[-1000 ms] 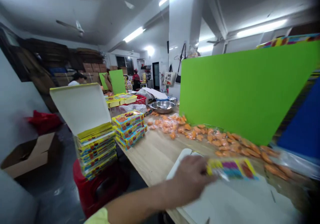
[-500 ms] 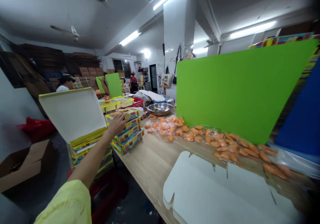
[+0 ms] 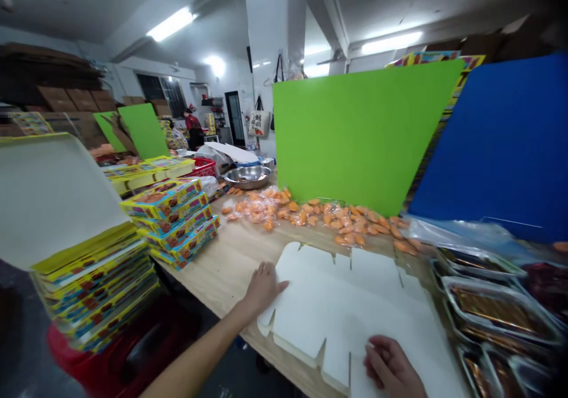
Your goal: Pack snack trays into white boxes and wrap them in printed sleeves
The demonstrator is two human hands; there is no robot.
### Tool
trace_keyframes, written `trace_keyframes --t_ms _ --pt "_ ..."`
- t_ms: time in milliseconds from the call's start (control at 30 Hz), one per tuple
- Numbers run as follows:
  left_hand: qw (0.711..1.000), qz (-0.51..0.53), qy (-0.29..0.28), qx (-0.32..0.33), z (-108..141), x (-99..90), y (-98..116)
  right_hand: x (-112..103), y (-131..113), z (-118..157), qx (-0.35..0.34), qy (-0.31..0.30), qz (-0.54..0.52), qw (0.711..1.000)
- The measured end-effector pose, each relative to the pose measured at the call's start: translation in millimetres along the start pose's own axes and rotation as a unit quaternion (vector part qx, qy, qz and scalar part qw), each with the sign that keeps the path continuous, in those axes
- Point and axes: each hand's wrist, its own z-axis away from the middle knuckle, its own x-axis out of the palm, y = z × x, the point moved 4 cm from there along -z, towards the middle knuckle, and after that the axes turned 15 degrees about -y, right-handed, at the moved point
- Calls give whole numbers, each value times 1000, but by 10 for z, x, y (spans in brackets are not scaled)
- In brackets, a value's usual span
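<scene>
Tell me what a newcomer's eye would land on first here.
The bright green panel standing across the table, with a blue panel to its right. Next, the orange pieces strewn along the green panel's foot. Then, up close, the flat white cardboard, with the left hand by its left edge and the right hand at its near part.

Flat cardboard (image 3: pixel 319 294) lies on the table (image 3: pixel 231 250). Trays (image 3: pixel 451 291) right of it; stacked boxes (image 3: pixel 175 217) farther left. Packets (image 3: pixel 355 219) behind cardboard, before upright board (image 3: pixel 355 132). Bowl (image 3: pixel 248 184) behind boxes, left of board.
</scene>
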Motion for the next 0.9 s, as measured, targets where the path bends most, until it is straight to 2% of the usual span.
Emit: trace_keyframes --t_ms 67,200,367,433,500,567,600,667,700,733,767,833,900 --pt "1000 27 -2 12 -22 48 86 3 16 -11 -4 -2 -1 1000" --pt "995 91 35 -4 -20 -17 117 10 28 -28 -13 -9 -4 1000" --pt "984 154 87 -3 18 -249 165 64 -27 3 -43 -26 -2 999" --pt "976 205 65 9 22 -381 186 103 -88 36 -47 -36 0 998" --pt "943 331 -18 32 35 -507 178 94 -186 87 -48 -28 -4 998" --pt "871 479 -98 44 98 -665 109 -12 -326 160 -59 26 20 998" --pt "834 538 -115 35 149 -764 36 -101 -411 205 -72 72 53 993" --pt "795 599 -96 1 276 -978 -172 -297 -576 301 -89 179 149 968" --pt "783 617 -77 -23 348 -1065 -286 -377 -630 336 -77 218 187 955" --pt "774 629 -65 -40 421 -1127 -379 -428 -651 349 -50 228 200 952" --pt "767 637 -59 -53 492 -1157 -446 -443 -640 342 -9 207 188 960" --pt "758 645 -74 -62 614 -1116 -475 -359 -560 309 78 110 101 986" --pt "768 634 -73 -57 697 -991 -390 -199 -514 295 103 29 -14 994"
